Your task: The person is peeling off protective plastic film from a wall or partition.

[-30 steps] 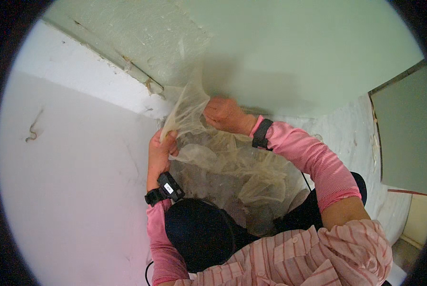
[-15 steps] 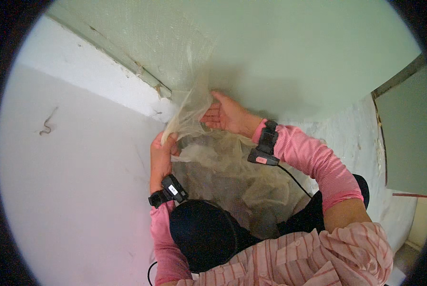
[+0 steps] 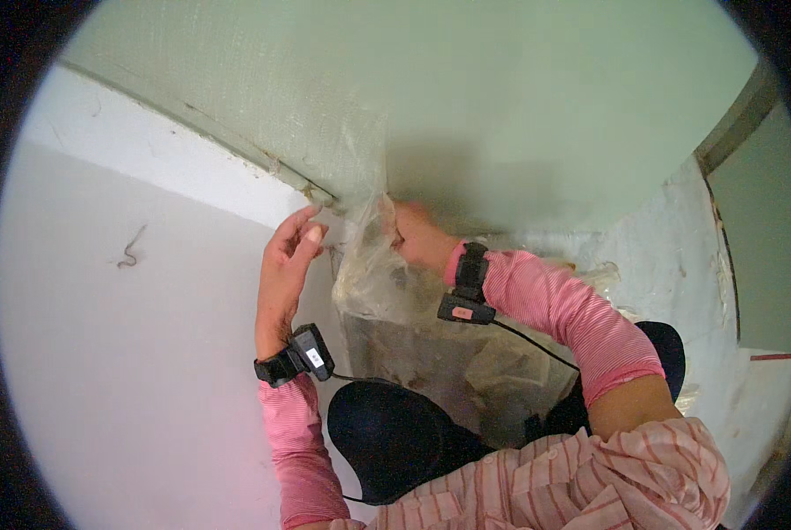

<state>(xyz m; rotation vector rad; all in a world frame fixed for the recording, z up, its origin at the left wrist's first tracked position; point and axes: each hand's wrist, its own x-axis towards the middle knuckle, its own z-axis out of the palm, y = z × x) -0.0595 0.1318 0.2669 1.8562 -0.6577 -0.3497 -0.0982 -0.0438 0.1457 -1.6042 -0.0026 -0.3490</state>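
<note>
The left hand (image 3: 285, 269) rests open beside the clear plastic sheet (image 3: 369, 265); the right hand (image 3: 413, 234) has its fingers closed on the sheet's top edge.

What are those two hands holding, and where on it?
A clear plastic sheet. The right hand grips its upper edge near the wall; the left hand is open beside its left edge, and whether it touches cannot be told.

Floor (image 3: 104, 371): pale, smooth, whitish grey. One small dark squiggle of debris (image 3: 130, 247) lies on it at left, well apart from all else. A crumpled clear plastic sheet (image 3: 431, 353) rests on the floor at the foot of the green wall (image 3: 501, 106). White baseboard strip (image 3: 166, 168) between floor and wall.
</note>
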